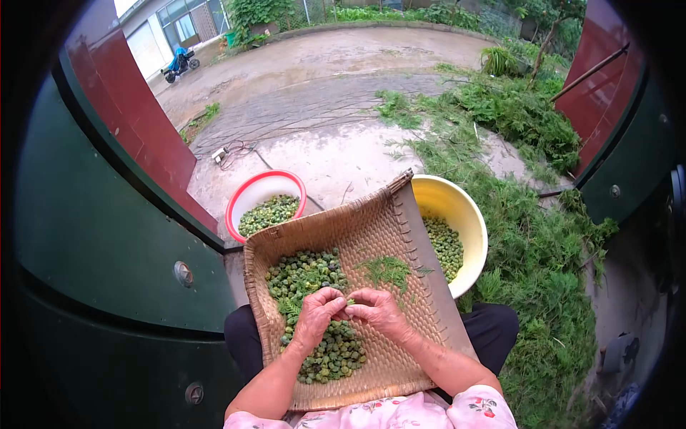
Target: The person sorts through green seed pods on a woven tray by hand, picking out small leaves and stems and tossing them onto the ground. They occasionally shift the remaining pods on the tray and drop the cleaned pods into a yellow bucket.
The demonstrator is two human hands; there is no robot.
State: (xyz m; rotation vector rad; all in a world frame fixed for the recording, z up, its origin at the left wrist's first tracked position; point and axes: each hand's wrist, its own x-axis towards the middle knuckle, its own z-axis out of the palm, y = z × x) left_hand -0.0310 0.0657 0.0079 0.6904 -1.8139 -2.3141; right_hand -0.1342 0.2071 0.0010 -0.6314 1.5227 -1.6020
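My left hand (319, 314) and my right hand (380, 313) meet above a woven wicker basket (389, 350) that rests across my lap. Both are closed, thumbs and fingers pinched around a small yellow-green sprig (350, 302), mostly hidden by the fingertips. Round green cones (332, 357) lie heaped in the left part of the basket, below and beside my left hand. Some leafy bits are mixed in with them. Feathery green clippings (386, 271) lie on the weave just beyond my right hand.
Beyond the basket stand a red-rimmed white basin (301, 187) on the left and a yellow tub (477, 247) on the right, both holding green cones. Cut conifer branches (536, 286) cover the ground at right. Green door panels (121, 236) flank me; a cable (266, 159) lies ahead.
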